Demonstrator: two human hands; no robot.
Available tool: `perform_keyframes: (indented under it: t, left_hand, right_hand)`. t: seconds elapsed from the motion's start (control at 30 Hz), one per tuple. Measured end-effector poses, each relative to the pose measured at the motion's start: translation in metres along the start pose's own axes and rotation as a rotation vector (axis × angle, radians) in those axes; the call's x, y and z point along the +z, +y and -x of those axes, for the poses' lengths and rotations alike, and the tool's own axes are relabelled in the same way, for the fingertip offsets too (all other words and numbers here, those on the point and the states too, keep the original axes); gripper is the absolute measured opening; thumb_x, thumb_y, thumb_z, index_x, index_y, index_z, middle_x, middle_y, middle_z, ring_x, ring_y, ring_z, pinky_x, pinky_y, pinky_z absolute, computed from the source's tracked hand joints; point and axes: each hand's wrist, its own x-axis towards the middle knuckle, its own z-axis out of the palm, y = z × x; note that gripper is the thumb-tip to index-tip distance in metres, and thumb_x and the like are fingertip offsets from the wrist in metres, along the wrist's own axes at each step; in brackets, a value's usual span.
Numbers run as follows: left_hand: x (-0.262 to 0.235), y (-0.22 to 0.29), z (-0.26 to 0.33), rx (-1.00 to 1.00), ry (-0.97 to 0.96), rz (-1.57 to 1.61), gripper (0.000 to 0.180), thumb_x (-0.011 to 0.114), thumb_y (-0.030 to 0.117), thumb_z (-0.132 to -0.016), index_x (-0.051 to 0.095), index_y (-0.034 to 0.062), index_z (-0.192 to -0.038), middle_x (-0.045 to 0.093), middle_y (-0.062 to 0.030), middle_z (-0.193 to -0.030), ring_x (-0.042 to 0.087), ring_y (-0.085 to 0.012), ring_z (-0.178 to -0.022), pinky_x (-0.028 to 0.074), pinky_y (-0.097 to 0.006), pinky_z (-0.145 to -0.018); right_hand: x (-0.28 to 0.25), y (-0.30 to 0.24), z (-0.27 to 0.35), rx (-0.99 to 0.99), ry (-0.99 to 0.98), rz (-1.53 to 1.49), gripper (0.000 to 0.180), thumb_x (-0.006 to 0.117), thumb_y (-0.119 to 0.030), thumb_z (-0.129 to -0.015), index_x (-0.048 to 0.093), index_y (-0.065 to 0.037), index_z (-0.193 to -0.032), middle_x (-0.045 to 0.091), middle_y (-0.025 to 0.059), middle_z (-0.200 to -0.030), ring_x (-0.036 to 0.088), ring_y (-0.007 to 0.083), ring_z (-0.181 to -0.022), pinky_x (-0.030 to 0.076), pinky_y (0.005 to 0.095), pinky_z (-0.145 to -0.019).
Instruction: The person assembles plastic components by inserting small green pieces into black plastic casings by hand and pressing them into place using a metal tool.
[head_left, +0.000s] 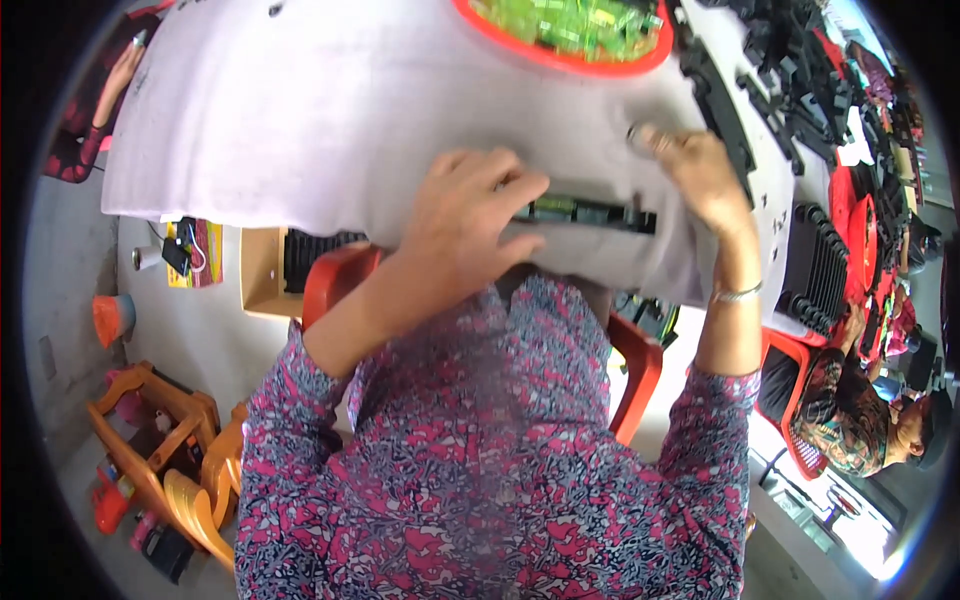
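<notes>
A long, narrow black plastic housing (640,220) lies near the front edge of the cloth-covered table, with a green strip (556,206) along its inside. My left hand (462,212) is curled over its left end, fingers on the far side and thumb on the near side; the hand hides that end. Beyond the housing's right end, my right hand (703,178) is raised over the cloth with its fingers pinched together. A small dark spot shows at its fingertips, too small to name.
A red-rimmed basin (570,66) of green pieces stands at the far side. Black plastic parts (715,100) crowd the table's right. An orange-red chair (636,375) surrounds me. Co-workers sit at right (850,420) and far left (115,85). A cardboard box (262,272) is below left.
</notes>
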Motion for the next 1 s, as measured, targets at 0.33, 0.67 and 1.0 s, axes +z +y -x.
perform_keyframes:
  t: [0.33,0.67,1.0]
  left_hand:
    - [-0.010,-0.034,0.003,-0.153,0.364,0.322,0.028,0.079,0.002,-0.082,0.069,-0.0015,-0.108,0.064,-0.0098,-0.091,0.063,-0.0154,-0.078,0.053,-0.027,-0.069]
    - [-0.001,-0.047,0.009,-0.592,0.477,0.707,0.037,0.061,0.022,-0.103,0.065,0.0023,-0.072,0.047,0.0055,-0.054,0.039,-0.0023,-0.048,0.030,-0.021,-0.046]
    - [-0.002,-0.047,0.010,-0.520,0.442,0.622,0.049,0.059,0.025,-0.103,0.055,0.0030,-0.060,0.047,0.0047,-0.056,0.041,-0.0047,-0.053,0.033,-0.024,-0.050]
  right_hand:
    - [-0.002,-0.005,-0.010,-0.300,0.208,0.140,0.016,0.069,-0.012,-0.092,0.068,0.001,-0.101,0.065,0.0138,-0.087,0.065,0.0232,-0.073,0.049,0.0374,-0.066]
    - [-0.009,-0.002,-0.137,-0.349,0.618,-0.200,0.017,0.067,-0.007,-0.088,0.069,-0.003,-0.104,0.071,0.0120,-0.090,0.070,0.0232,-0.078,0.056,0.0351,-0.075]
    - [0.002,-0.033,-0.160,-0.607,0.539,0.143,0.017,0.074,-0.010,-0.081,0.073,-0.008,-0.098,0.067,0.0101,-0.090,0.068,0.0324,-0.085,0.055,0.0436,-0.079]
